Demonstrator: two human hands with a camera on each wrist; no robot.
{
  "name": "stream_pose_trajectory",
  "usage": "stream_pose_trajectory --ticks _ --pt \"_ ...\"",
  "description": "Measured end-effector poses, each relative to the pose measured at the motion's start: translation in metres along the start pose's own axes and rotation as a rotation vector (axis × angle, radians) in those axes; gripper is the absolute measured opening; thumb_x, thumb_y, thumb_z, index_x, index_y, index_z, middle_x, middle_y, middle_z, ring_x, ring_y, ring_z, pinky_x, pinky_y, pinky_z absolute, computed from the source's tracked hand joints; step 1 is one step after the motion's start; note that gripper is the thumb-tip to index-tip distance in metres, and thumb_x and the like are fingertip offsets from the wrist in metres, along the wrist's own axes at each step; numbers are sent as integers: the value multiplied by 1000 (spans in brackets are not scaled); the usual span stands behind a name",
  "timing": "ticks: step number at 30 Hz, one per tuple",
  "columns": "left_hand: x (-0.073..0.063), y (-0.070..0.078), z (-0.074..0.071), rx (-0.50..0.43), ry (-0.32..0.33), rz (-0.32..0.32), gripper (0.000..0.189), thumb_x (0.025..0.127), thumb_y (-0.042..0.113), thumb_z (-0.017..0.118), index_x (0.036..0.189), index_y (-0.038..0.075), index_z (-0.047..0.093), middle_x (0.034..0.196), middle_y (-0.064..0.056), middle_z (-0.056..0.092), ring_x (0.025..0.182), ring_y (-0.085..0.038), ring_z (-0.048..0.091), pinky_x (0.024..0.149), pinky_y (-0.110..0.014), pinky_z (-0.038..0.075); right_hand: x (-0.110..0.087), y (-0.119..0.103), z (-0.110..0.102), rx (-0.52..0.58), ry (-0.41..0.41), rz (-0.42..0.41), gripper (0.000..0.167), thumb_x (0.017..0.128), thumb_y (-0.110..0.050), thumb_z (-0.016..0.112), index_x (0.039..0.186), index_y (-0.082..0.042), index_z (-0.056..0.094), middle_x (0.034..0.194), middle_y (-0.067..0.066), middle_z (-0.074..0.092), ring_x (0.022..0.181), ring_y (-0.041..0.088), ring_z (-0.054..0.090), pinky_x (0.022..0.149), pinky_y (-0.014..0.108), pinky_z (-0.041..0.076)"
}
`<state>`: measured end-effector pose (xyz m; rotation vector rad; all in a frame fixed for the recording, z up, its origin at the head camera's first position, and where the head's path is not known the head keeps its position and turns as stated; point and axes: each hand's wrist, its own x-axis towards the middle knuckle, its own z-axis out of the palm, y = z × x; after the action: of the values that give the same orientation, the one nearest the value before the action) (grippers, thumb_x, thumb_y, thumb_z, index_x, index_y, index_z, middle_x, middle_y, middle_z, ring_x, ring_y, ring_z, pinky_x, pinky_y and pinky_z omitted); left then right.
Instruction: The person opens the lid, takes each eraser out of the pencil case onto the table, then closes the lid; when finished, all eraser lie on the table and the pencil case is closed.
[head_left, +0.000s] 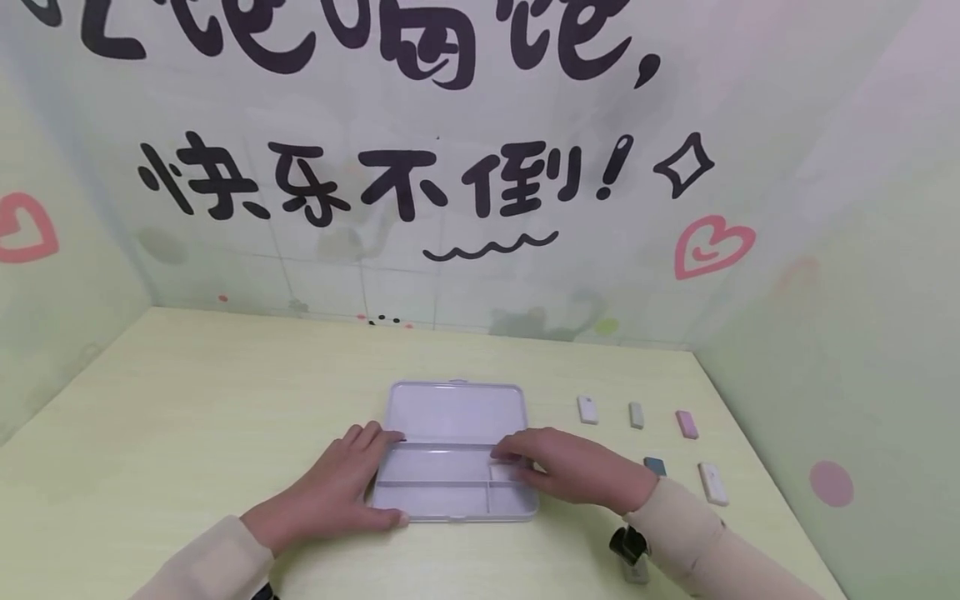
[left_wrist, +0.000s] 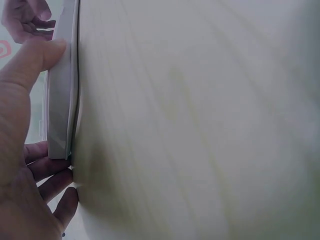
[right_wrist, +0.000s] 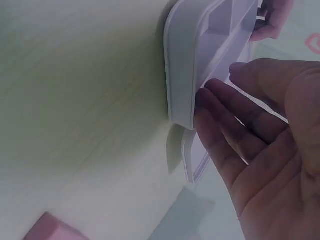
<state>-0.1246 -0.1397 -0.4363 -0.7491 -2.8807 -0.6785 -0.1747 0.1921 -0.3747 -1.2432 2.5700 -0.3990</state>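
Observation:
A pale lilac plastic case (head_left: 431,502) lies open on the table, its lid (head_left: 457,412) folded back toward the wall. Dividers split its near half into several compartments. My left hand (head_left: 330,492) holds the case's left end: in the left wrist view the thumb (left_wrist: 52,52) presses the near side wall while the fingers (left_wrist: 50,170) bend around the end. My right hand (head_left: 566,467) reaches over the right end, fingertips dipping into the rear right compartment, where a whitish block (head_left: 504,472) partly shows. In the right wrist view, thumb and loosely bent fingers stand apart with nothing between them.
Small eraser-like blocks lie right of the case: a white one (head_left: 587,409), a grey one (head_left: 636,415), a pink one (head_left: 687,424), a teal one (head_left: 655,466) and a larger white one (head_left: 713,483). Another (head_left: 636,572) sits under the right forearm. Printed walls enclose the table.

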Motion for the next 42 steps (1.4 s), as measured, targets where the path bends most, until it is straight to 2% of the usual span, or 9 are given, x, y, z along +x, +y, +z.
stream_pose_trajectory --ticks 2,8,16,20,26,29,35,42 --pt "0 0 1 4 4 1 90 74 63 83 138 7 55 110 3 52 102 -14 44 84 -31 41 2 -2 0 -17 -14 8 29 102 -5 63 130 -8 70 126 1 75 117 12 69 100 31 56" --pt "0 -1 2 8 20 3 88 73 62 84 137 8 56 109 4 52 101 -13 43 82 -30 40 5 -3 0 -62 -30 -41 33 99 0 62 130 -9 68 121 1 74 107 9 66 96 29 55" --pt "0 -2 3 5 16 4 88 74 63 83 137 9 55 108 5 52 101 -12 43 82 -29 40 9 -3 1 -62 -60 -44 47 90 12 58 127 -14 69 103 -1 63 84 4 51 79 19 48" --pt "0 -2 3 8 15 0 88 74 64 83 137 9 55 108 6 51 100 -12 42 82 -29 40 10 -4 0 -50 -65 -31 49 87 15 56 125 -13 71 100 0 61 79 3 49 76 17 46" --pt "0 -2 4 12 14 -6 89 73 64 83 138 10 55 107 6 51 100 -12 43 82 -29 40 10 -5 -6 -52 -103 17 48 90 14 56 123 -17 72 99 -1 67 87 5 55 83 22 50" --pt "0 -2 3 11 13 -9 90 73 64 83 139 9 55 108 6 52 101 -12 43 82 -29 41 11 -6 -8 -67 -108 7 45 92 12 57 122 -17 72 102 -2 71 92 6 58 87 24 52" --pt "0 -2 3 7 12 -11 91 74 65 83 139 8 55 108 6 52 101 -12 43 82 -29 41 9 -7 -9 -88 -86 -10 41 95 10 57 121 -18 72 100 -4 71 92 4 60 88 25 54" --pt "0 -2 3 4 5 -11 91 74 64 83 139 9 55 108 6 51 101 -12 43 82 -28 40 6 -6 -10 -94 -95 -16 44 92 11 62 125 -17 70 104 -4 72 98 6 64 91 26 55"
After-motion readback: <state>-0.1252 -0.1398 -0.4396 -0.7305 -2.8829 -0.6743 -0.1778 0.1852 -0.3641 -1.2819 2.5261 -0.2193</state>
